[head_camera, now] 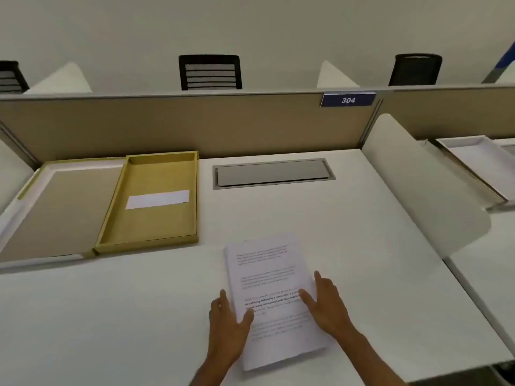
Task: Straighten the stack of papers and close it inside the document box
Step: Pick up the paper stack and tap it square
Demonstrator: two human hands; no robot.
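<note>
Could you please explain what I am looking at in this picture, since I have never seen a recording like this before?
There is no machine here: a person wears a wide-angle camera on the head, so the one picture looks forward and down over their own bare hands. On the white desk lies a stack of papers with printed text. The left hand rests against its left edge and the right hand against its right edge, thumbs on the top sheet; nothing is lifted. To the left sits an open document box, yellowish, with a white slip inside and its lid folded out flat. A sign on the divider reads 304.
</note>
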